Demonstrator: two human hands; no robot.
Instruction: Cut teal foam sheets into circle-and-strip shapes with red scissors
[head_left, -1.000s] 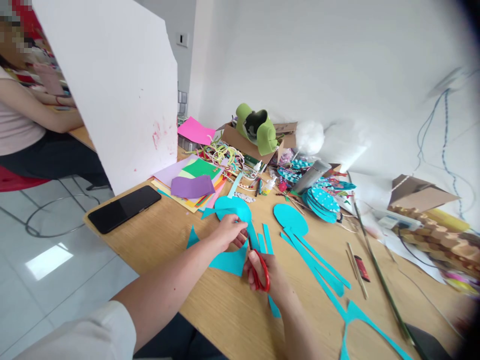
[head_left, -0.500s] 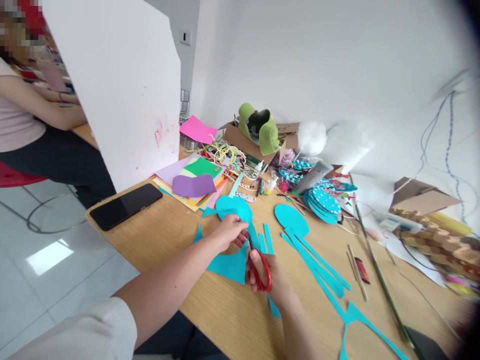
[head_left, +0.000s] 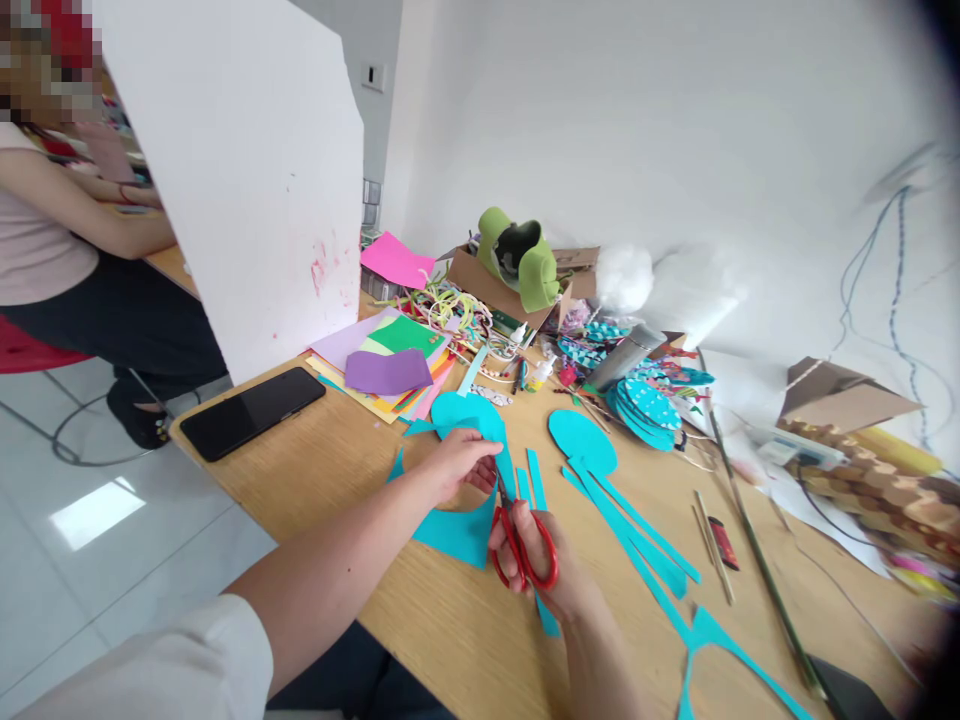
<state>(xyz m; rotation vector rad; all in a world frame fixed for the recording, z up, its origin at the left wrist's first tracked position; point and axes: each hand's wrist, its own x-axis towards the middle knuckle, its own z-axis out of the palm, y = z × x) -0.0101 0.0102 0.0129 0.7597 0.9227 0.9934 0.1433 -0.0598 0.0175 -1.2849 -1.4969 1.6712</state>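
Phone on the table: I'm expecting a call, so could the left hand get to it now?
Probably yes, if the left hand releases the blue paper: the phone lies uncovered, with mostly bare table between.

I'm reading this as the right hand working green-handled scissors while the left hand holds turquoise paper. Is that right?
Not quite: the handles are red, not green, as the head view shows. The rest stands: the right hand has the scissors, and the left hand holds turquoise paper.
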